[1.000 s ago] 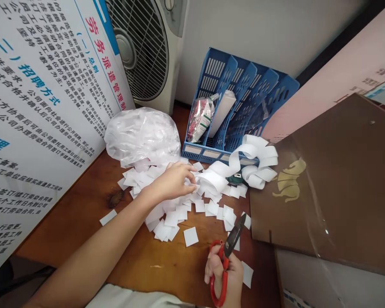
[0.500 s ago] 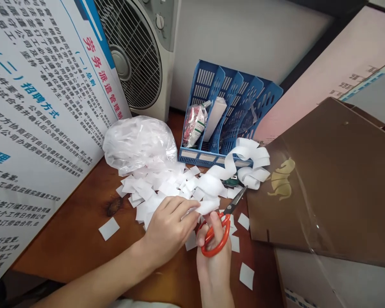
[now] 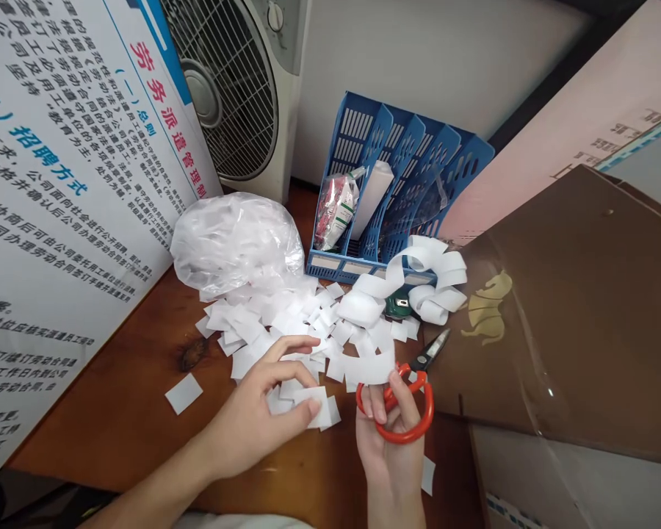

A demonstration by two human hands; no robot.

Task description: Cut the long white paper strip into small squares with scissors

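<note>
My right hand (image 3: 388, 433) grips red-handled scissors (image 3: 405, 400), blades pointing up and right toward the brown board. A curling white paper strip (image 3: 396, 290) runs from coils near the blue rack down to the scissors, its end lying across the handles. My left hand (image 3: 253, 415) pinches a small white paper square (image 3: 315, 404) between thumb and fingers, just left of the scissors. A heap of cut white squares (image 3: 275, 323) covers the wooden desk (image 3: 126, 426) beyond my hands.
A clear plastic bag (image 3: 234, 239) of white pieces sits behind the heap. A blue file rack (image 3: 402, 158) and a fan (image 3: 236, 88) stand at the back. A printed poster board (image 3: 60, 184) leans at left; a brown board (image 3: 573, 308) crowds the right.
The left hand has drawn back from the strip and now holds a cut square. The scissors have shifted right and opened wider in my right hand.
</note>
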